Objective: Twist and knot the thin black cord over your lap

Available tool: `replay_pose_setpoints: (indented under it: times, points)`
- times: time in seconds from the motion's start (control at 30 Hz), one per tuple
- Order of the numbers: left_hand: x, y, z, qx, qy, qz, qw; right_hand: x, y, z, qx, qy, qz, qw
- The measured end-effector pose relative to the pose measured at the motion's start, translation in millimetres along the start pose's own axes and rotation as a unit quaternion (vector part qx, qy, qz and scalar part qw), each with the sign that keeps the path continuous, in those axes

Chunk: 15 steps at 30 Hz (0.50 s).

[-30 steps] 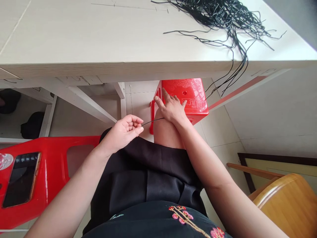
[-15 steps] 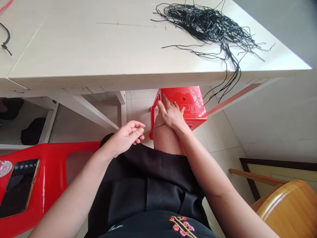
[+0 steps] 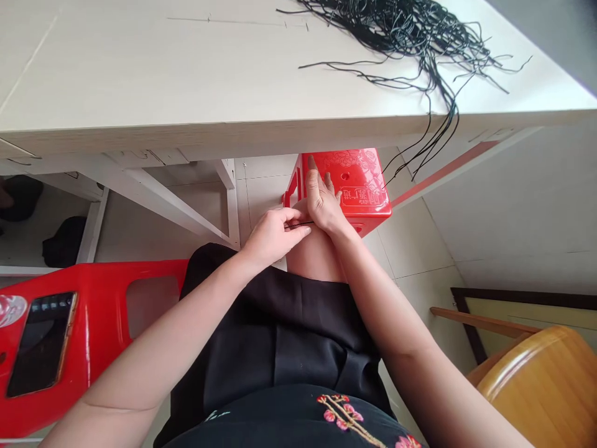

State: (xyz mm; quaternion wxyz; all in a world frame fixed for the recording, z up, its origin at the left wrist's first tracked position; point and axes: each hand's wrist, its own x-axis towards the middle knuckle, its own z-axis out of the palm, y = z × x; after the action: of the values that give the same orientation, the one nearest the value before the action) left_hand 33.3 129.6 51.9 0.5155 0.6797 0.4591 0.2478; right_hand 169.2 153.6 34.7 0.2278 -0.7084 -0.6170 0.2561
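Note:
A short black cord (image 3: 298, 224) runs across my bare knee (image 3: 310, 258). My left hand (image 3: 275, 235) pinches it between thumb and fingers, close beside my right hand. My right hand (image 3: 325, 202) rests with its heel on the knee, fingers stretched out over the red stool (image 3: 361, 180). The cord's other end goes under the right palm and is hidden there. On the table above lies a tangled bundle of black cords (image 3: 401, 28), with several strands hanging over the front edge.
The white table's front edge (image 3: 209, 137) crosses above my hands. On the left, a phone (image 3: 41, 345) lies on another red stool (image 3: 100, 323). A wooden chair (image 3: 550, 379) stands at the lower right, and white table legs (image 3: 158, 205) are at the left.
My left hand has moved right and slightly up along the cord, up to my right hand. My right hand has tilted more onto its edge. The view has shifted a little.

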Motion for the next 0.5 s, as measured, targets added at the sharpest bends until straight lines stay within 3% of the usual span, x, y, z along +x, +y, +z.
replay_pose_setpoints:
  times: [0.17,0.3,0.5]
  points:
    - [4,0,12,0.136,0.081,0.028,0.987,0,0,-1,0.024,0.001,0.004,1.000]
    - [8,1,17,0.199,0.098,0.057,0.973,2,-1,-2,0.029,0.017,-0.002,0.999]
    - [5,-1,17,0.064,0.088,0.057,0.992,-20,13,-12,0.186,0.061,-0.067,0.978]
